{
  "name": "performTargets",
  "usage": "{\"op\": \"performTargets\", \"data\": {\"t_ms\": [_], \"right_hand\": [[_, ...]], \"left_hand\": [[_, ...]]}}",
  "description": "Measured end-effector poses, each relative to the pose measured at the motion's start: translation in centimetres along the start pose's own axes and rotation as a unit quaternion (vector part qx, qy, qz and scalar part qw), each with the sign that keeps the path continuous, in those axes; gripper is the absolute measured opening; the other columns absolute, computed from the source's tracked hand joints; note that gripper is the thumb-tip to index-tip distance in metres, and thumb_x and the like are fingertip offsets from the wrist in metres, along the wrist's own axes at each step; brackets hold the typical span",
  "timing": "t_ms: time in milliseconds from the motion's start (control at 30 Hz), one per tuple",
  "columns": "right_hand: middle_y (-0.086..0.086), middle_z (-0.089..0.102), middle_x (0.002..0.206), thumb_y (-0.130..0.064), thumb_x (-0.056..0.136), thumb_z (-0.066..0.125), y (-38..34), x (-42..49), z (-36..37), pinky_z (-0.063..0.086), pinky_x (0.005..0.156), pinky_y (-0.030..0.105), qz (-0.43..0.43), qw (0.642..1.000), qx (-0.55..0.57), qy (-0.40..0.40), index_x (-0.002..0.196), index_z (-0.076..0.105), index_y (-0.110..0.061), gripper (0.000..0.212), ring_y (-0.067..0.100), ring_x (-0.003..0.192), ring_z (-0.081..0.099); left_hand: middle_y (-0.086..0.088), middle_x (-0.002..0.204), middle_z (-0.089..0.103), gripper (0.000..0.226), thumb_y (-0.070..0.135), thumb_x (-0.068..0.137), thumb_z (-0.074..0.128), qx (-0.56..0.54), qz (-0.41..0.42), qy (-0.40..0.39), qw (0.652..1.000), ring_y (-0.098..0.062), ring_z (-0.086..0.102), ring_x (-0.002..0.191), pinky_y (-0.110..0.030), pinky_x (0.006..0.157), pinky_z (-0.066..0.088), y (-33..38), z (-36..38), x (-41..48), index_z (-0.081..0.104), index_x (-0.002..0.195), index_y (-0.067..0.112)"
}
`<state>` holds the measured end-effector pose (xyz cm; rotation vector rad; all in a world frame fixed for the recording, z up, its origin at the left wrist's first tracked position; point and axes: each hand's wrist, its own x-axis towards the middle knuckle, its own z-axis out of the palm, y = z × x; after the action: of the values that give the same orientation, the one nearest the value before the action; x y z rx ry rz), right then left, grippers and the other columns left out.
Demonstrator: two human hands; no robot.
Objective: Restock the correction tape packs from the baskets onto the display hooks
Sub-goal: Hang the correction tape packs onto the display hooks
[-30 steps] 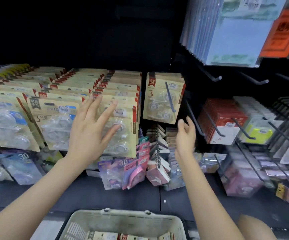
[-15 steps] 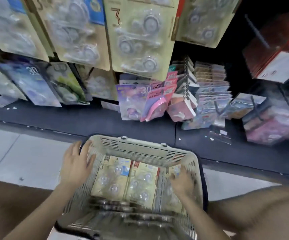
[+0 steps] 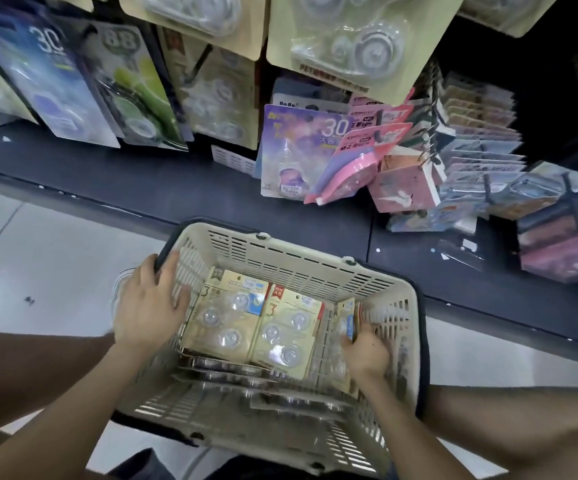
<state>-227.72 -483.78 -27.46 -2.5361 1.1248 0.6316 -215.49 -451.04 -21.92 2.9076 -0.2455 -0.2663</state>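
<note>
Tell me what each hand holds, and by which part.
Right hand grips the upright correction tape pack by its near edge. Left hand holds nothing; it rests open on the left wall of the basket.

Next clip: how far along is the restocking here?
Done: hanging packs are on the display above. In hand: the right hand grips upright packs at the right side of the basket; the left hand rests on its left wall. Left: flat packs lie inside, more stacked beneath.

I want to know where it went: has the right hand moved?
Yes. The right hand went down from the hanging packs into the basket, where it grips an upright pack.
</note>
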Motion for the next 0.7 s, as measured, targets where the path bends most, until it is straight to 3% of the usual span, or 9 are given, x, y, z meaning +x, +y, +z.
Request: {"op": "performTargets", "data": {"t_ms": [133, 233, 300, 400, 500, 600, 700], "right_hand": [[0.01, 0.064, 0.09, -0.035, 0.095, 0.061, 0.1, 0.7, 0.3, 0.039, 0.061, 0.026, 0.026, 0.993, 0.101, -0.054, 0.097, 0.054, -0.006, 0.029, 0.03, 0.092, 0.067], [0.014, 0.068, 0.092, -0.022, 0.091, 0.067, 0.4, 1.1, -0.1, 0.045, 0.065, 0.03, -0.01, 0.988, 0.138, -0.073, 0.095, 0.066, -0.004, 0.018, 0.03, 0.089, 0.066], [0.012, 0.069, 0.093, -0.012, 0.087, 0.07, 0.7, 1.3, -0.8, 0.053, 0.079, 0.036, -0.021, 0.975, 0.184, -0.122, 0.095, 0.07, -0.006, 0.01, 0.027, 0.09, 0.066], [0.008, 0.072, 0.099, -0.009, 0.085, 0.073, 0.9, 1.4, -2.9, 0.053, 0.092, 0.041, -0.029, 0.966, 0.201, -0.159, 0.1, 0.072, -0.009, 0.015, 0.026, 0.095, 0.067], [0.005, 0.069, 0.092, -0.008, 0.083, 0.073, 0.3, 1.1, -6.4, 0.051, 0.08, 0.033, -0.07, 0.974, 0.162, -0.142, 0.095, 0.071, -0.016, 0.014, 0.024, 0.09, 0.065], [0.003, 0.065, 0.078, -0.008, 0.078, 0.072, -0.8, 0.2, -9.6, 0.047, 0.068, 0.032, -0.127, 0.984, 0.108, -0.064, 0.08, 0.064, -0.017, 0.012, 0.026, 0.079, 0.062], [0.005, 0.072, 0.089, -0.001, 0.08, 0.074, -2.7, -1.6, -11.8, 0.054, 0.08, 0.037, -0.171, 0.938, 0.277, -0.119, 0.085, 0.07, -0.018, 0.018, 0.02, 0.081, 0.068]], "left_hand": [[-0.034, 0.119, 0.052, 0.065, 0.042, 0.09, 0.036, -0.003, 0.008, 0.005, 1.0, -0.051, 0.056, 0.093, -0.057, 0.076, 0.05, 0.1, -0.1, 0.1, 0.045, 0.141, 0.002], [-0.033, 0.119, 0.052, 0.066, 0.043, 0.089, 0.037, -0.01, 0.006, 0.001, 1.0, -0.051, 0.056, 0.093, -0.056, 0.076, 0.05, 0.1, -0.3, 0.0, 0.045, 0.14, 0.002], [-0.033, 0.12, 0.053, 0.067, 0.044, 0.088, 0.037, -0.018, 0.006, -0.005, 1.0, -0.051, 0.056, 0.094, -0.056, 0.078, 0.05, 0.1, -0.4, -0.1, 0.045, 0.14, 0.002], [-0.033, 0.123, 0.052, 0.07, 0.048, 0.088, 0.037, -0.028, 0.002, -0.006, 1.0, -0.052, 0.055, 0.102, -0.059, 0.085, 0.049, 0.0, -0.1, -0.1, 0.046, 0.14, 0.002], [-0.036, 0.129, 0.048, 0.069, 0.049, 0.088, 0.042, -0.044, 0.004, 0.019, 0.999, -0.055, 0.048, 0.117, -0.063, 0.098, 0.041, 0.2, -0.2, -0.1, 0.052, 0.133, -0.002], [-0.033, 0.13, 0.05, 0.068, 0.053, 0.087, 0.044, -0.072, 0.032, 0.058, 0.995, -0.052, 0.048, 0.12, -0.06, 0.101, 0.041, 1.9, -1.0, -0.4, 0.058, 0.124, -0.003], [-0.017, 0.139, 0.053, 0.081, 0.069, 0.082, 0.045, -0.201, 0.001, 0.001, 0.98, -0.035, 0.048, 0.129, -0.045, 0.104, 0.039, 4.9, -3.0, -1.6, 0.056, 0.132, 0.006]]}}
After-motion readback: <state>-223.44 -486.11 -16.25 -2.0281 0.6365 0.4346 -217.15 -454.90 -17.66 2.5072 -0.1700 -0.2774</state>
